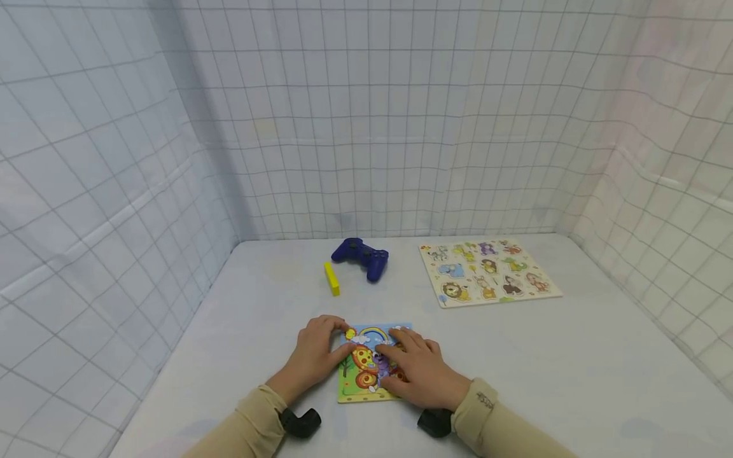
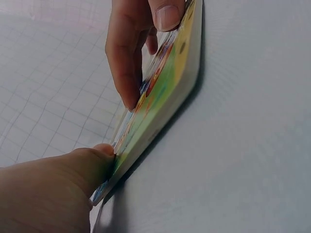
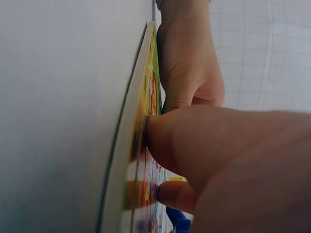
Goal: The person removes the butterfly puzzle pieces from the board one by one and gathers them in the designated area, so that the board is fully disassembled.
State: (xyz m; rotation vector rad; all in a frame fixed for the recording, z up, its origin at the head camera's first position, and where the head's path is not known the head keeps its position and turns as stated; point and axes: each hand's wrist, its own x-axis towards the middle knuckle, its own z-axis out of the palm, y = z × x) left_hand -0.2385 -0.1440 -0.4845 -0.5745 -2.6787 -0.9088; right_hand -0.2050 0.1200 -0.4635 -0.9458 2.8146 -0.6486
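Checked cloth (image 1: 366, 146) backs white surface (image 1: 240, 356). Puzzle (image 1: 363, 366) lies flat on it, near side. Left hand (image 1: 315, 346) relaxed, thumb and 1 fingertip touching puzzle's upper left; right hand (image 1: 420, 372) unclenched, fingers spread over right half. Probably best: left steadies edge, right presses straight down, evenly, so board doesn't tip or slide. Right fingers hide part of picture. Gamepad (image 1: 359, 255), yellow block (image 1: 331, 278) just beside it, animal board (image 1: 499, 289) at right: all 3 beyond puzzle, not blocking.

Beige sleeves (image 1: 247, 420), dark marking (image 1: 485, 399) on right cuff (image 1: 472, 413); black curved wrist devices (image 1: 301, 425).
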